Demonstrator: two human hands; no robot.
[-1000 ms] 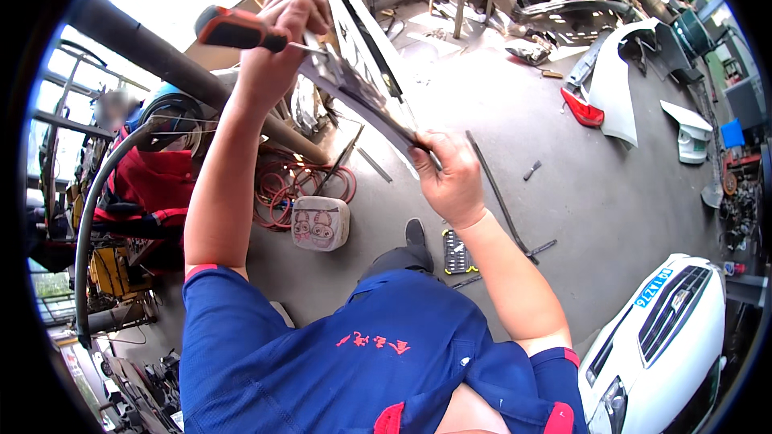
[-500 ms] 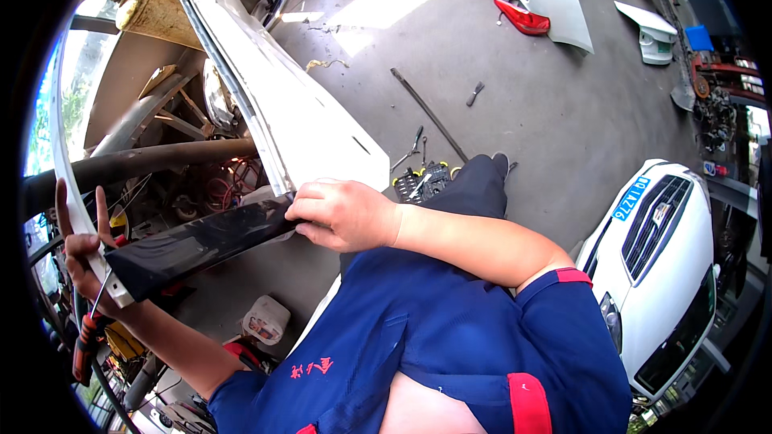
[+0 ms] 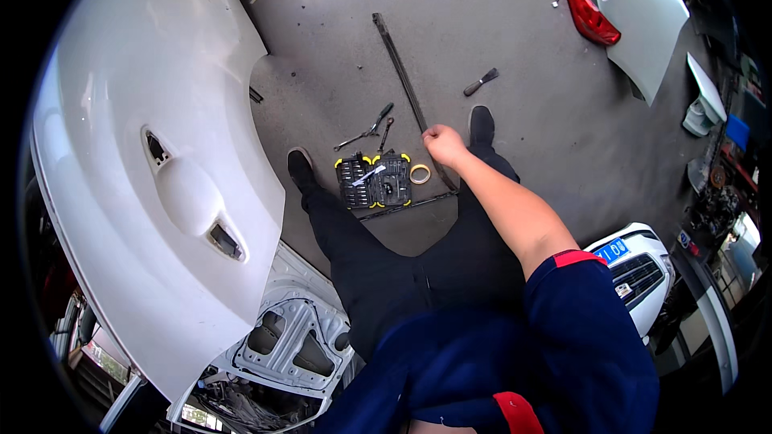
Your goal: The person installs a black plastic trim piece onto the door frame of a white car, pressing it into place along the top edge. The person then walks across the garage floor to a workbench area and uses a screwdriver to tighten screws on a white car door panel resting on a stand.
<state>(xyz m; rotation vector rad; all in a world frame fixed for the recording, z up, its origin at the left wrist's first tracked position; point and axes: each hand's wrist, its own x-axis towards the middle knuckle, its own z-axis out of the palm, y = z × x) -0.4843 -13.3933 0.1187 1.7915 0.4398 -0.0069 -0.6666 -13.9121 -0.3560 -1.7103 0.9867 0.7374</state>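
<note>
My right hand (image 3: 445, 147) is closed, its fingers curled, in front of my right leg. It overlaps a long dark strip (image 3: 400, 64) on the floor, and I cannot tell whether it touches it. What the fingers hold, if anything, is hidden. My left hand is out of view. Between my feet, an open black-and-yellow tool case (image 3: 374, 185) holds rows of small sockets and bits. A roll of tape (image 3: 420, 174) lies beside it. Just beyond are a ratchet (image 3: 367, 128) and a smaller dark wrench-like tool (image 3: 387, 134).
A large white car door (image 3: 137, 56) with a bare handle recess stands close on my left. Below it is a grey perforated door frame (image 3: 293, 337). A scraper (image 3: 481, 82), a red tail light (image 3: 589, 12) and a pale body panel (image 3: 647, 28) lie ahead right. A white car front (image 3: 639, 273) is at right.
My view has turned down and right. My right hand has left the glossy black trim piece and moved right, over the floor. My left hand, the trim and the red-black handled tool are gone from view.
</note>
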